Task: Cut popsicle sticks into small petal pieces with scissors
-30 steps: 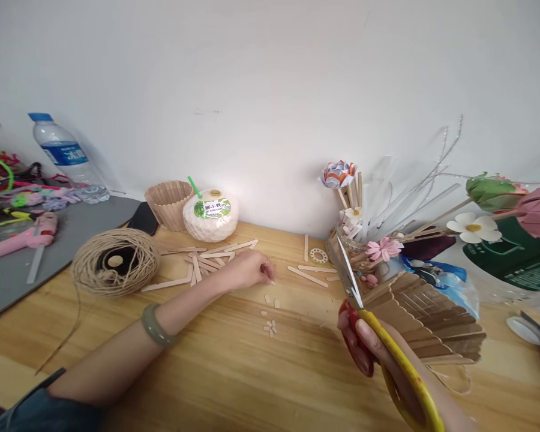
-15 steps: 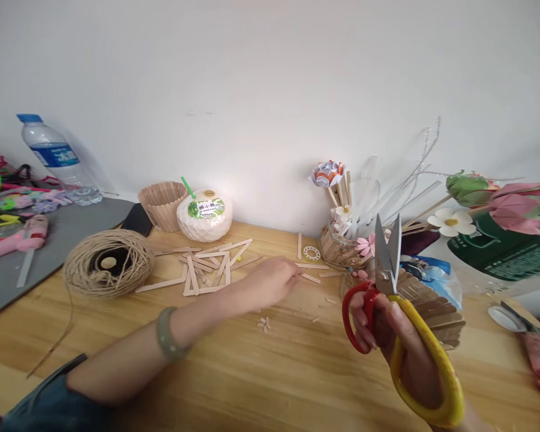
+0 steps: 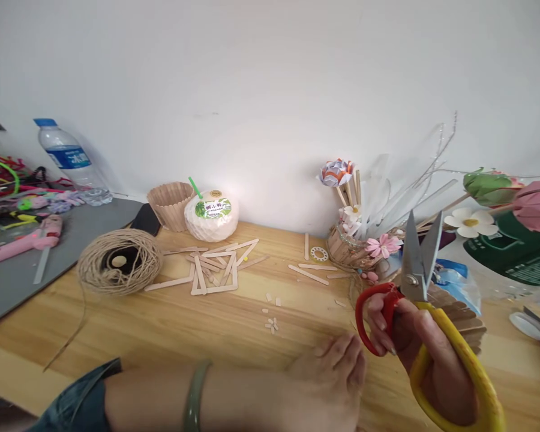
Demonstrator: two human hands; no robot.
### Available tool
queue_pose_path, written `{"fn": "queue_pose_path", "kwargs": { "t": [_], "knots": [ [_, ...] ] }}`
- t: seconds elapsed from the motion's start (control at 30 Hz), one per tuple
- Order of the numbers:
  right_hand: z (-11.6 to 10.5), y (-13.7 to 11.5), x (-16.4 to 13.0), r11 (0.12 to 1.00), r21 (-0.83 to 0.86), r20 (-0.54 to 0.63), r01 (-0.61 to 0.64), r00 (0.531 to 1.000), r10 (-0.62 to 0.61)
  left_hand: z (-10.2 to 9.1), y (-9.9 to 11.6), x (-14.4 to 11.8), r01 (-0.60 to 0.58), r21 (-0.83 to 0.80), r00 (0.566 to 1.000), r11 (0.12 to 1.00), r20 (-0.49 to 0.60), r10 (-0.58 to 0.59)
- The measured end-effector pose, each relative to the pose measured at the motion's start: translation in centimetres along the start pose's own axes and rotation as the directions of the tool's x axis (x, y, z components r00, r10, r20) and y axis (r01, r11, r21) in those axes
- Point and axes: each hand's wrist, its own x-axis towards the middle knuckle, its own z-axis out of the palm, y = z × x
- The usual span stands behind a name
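Observation:
My right hand (image 3: 425, 354) holds a large pair of scissors (image 3: 414, 288) upright at the right. Its fingers run through the red and yellow handle loops, and the blades stand apart with nothing between them. My left hand (image 3: 335, 378), partly smeared by motion, lies low over the table beside the scissors. Its back faces up, its fingers are bent and slightly apart, and I see nothing held in it. Ahead of it, a few craft sticks (image 3: 314, 275) lie near a ring with holes (image 3: 319, 254). Small cut stick pieces (image 3: 272, 326) are scattered to its left.
A twine ball (image 3: 119, 262), a wooden-stick cup (image 3: 171, 204) and a wrapped coconut (image 3: 211, 216) stand at left. Stick frames (image 3: 213, 293) lie centrally. A decorated pot (image 3: 348, 246) with flowers stands behind the scissors. A glue gun (image 3: 40, 234) and water bottle (image 3: 69, 156) are far left.
My left hand has moved from the craft sticks down towards the near edge. Small bits near the scissors are gone from their spot. The view has shifted slightly; the scissors stay raised, blades apart.

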Motion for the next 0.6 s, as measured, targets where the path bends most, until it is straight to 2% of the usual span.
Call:
{"fn": "queue_pose_path", "kwargs": {
  "t": [0.1, 0.17, 0.23, 0.27, 0.4, 0.6],
  "knots": [
    [0.0, 0.0, 0.0, 0.999, -0.034, 0.006, 0.010, 1.000, -0.010, -0.1, -1.3, -1.7, 0.025, -0.004, 0.999, 1.000, -0.040, -0.025],
    [-0.1, 0.1, 0.0, 0.998, -0.055, 0.010, 0.019, 1.000, -0.018, -0.8, -3.0, -3.3, 0.118, 0.004, 0.993, 0.993, -0.016, -0.118],
    [-0.2, 0.3, 0.0, 0.997, -0.074, 0.000, 0.019, 1.000, -0.019, -1.5, -4.9, -4.9, 0.270, 0.040, 0.962, 0.962, 0.031, -0.271],
    [-0.3, 0.5, 0.0, 0.997, -0.082, -0.003, 0.014, 1.000, -0.014, -1.8, -5.7, -5.6, 0.308, 0.044, 0.950, 0.951, 0.048, -0.309],
    [-0.7, 1.4, 0.0, 0.997, -0.078, 0.033, -0.009, 0.999, 0.011, -1.8, -7.1, -6.8, 0.257, -0.010, 0.962, 0.966, 0.098, -0.254],
    [-0.8, 1.7, 0.2, 0.994, -0.106, 0.027, -0.020, 0.999, 0.023, -0.8, -6.1, -7.3, 0.239, 0.020, 0.963, 0.971, 0.126, -0.239]
  ]
}}
